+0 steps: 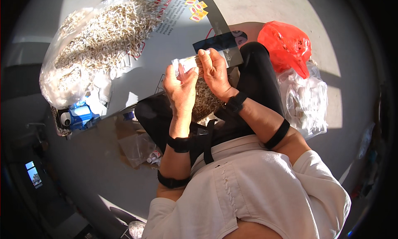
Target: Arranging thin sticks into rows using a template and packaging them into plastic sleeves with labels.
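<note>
Both my hands meet above the table's near edge, at a small clear plastic bag [178,67] with a bundle of thin swab-like sticks [200,66] beside or inside it. My left hand [180,90] is closed, pinching the bag between thumb and fingers. Closed on the stick bundle, my right hand [215,73] has its thumb raised along the side. Whether the sticks are fully inside the bag I cannot tell. Below the hands, a mass of similar brown sticks [205,100] shows between my legs. A large heap of white-tipped sticks [112,36] lies on the table to the left.
The grey table [141,83] has printed lettering. Small yellow cards [198,11] lie at its far edge, and a blue package [83,114] sits at its left corner. On the right, a red plastic bag [286,46] rests above a white plastic bag [304,100].
</note>
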The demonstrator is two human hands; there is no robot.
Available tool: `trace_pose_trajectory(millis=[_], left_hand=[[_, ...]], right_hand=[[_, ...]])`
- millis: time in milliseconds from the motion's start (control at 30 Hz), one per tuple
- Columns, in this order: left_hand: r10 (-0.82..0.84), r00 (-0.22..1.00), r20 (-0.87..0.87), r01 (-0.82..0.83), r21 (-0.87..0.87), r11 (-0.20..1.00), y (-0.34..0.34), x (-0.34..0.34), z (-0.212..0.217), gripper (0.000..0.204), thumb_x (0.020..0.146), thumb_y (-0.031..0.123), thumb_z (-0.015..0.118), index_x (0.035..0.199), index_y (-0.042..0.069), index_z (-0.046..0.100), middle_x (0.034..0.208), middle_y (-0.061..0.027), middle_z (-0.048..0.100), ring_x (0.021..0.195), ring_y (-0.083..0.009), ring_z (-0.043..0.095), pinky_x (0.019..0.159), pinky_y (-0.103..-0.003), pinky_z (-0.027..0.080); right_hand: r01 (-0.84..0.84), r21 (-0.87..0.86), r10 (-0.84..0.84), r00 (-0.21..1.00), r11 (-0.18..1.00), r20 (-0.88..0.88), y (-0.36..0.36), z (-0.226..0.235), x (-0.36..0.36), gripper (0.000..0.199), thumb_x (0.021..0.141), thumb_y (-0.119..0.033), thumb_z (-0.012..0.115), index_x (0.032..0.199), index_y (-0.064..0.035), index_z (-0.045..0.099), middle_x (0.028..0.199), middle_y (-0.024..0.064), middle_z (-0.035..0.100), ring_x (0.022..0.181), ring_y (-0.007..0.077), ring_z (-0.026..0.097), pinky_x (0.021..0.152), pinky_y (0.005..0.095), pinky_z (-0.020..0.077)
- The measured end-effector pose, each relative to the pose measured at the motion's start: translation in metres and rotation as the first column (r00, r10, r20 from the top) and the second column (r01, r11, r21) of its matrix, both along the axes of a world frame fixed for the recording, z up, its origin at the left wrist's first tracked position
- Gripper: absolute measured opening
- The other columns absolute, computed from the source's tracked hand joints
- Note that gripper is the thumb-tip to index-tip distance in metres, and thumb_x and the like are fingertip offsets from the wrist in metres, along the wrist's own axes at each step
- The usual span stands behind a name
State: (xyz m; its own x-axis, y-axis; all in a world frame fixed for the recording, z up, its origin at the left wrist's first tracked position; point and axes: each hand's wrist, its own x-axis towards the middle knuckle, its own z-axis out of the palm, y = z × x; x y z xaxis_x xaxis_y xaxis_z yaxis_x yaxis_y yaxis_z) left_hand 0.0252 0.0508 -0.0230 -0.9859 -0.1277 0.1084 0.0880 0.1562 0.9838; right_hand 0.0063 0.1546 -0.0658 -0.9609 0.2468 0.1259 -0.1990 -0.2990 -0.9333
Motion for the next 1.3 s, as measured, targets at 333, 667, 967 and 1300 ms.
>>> trace_pose_trajectory(millis=[333, 667, 967, 1300], left_hand=[[0.003, 0.985, 0.175, -0.048, 0.254, 0.966, 0.013, 0.001, 0.011, 0.015, 0.088, 0.008, 0.071, 0.099, 0.001, 0.064, 0.093, -0.0004, 0.066, 0.076, -0.0058, 0.058, 0.068, -0.023, 0.047], [0.040, 0.998, -0.039, -0.025, 0.346, 0.938, 0.026, -0.004, -0.009, 0.014, 0.090, 0.008, 0.068, 0.100, -0.001, 0.065, 0.097, -0.0066, 0.067, 0.088, -0.0147, 0.064, 0.079, -0.028, 0.051], [0.170, 0.985, -0.021, -0.166, 0.144, 0.976, 0.010, -0.009, -0.018, 0.016, 0.096, 0.015, 0.063, 0.094, -0.001, 0.063, 0.091, -0.0050, 0.065, 0.083, -0.0105, 0.060, 0.076, -0.028, 0.050], [0.027, 0.998, -0.063, -0.009, 0.268, 0.963, 0.025, -0.007, -0.008, 0.014, 0.091, 0.004, 0.066, 0.102, -0.002, 0.061, 0.100, -0.0064, 0.067, 0.088, -0.0111, 0.062, 0.078, -0.028, 0.051]], right_hand=[[-0.054, -0.325, 0.106, 0.984, 0.944, 0.146, 0.004, 0.017, 0.007, 0.036, 0.101, -0.034, 0.056, 0.076, -0.0085, 0.050, 0.068, -0.0054, 0.049, 0.059, 0.0025, 0.044, 0.048, 0.0220, 0.0379], [-0.008, -0.217, 0.027, 0.996, 0.976, 0.085, -0.005, 0.009, 0.009, 0.037, 0.103, -0.035, 0.051, 0.081, -0.0059, 0.052, 0.071, -0.0033, 0.051, 0.065, 0.0031, 0.049, 0.056, 0.0224, 0.0460], [0.045, -0.042, -0.039, 0.991, 0.998, 0.129, -0.006, 0.001, 0.007, 0.037, 0.104, -0.033, 0.050, 0.080, -0.0055, 0.047, 0.070, -0.0044, 0.043, 0.070, 0.0031, 0.037, 0.058, 0.0227, 0.0374], [-0.031, -0.230, 0.061, 0.990, 0.973, 0.124, 0.000, 0.007, 0.009, 0.038, 0.104, -0.038, 0.048, 0.083, -0.0063, 0.048, 0.073, -0.0041, 0.047, 0.064, 0.0037, 0.043, 0.054, 0.0223, 0.0406]])
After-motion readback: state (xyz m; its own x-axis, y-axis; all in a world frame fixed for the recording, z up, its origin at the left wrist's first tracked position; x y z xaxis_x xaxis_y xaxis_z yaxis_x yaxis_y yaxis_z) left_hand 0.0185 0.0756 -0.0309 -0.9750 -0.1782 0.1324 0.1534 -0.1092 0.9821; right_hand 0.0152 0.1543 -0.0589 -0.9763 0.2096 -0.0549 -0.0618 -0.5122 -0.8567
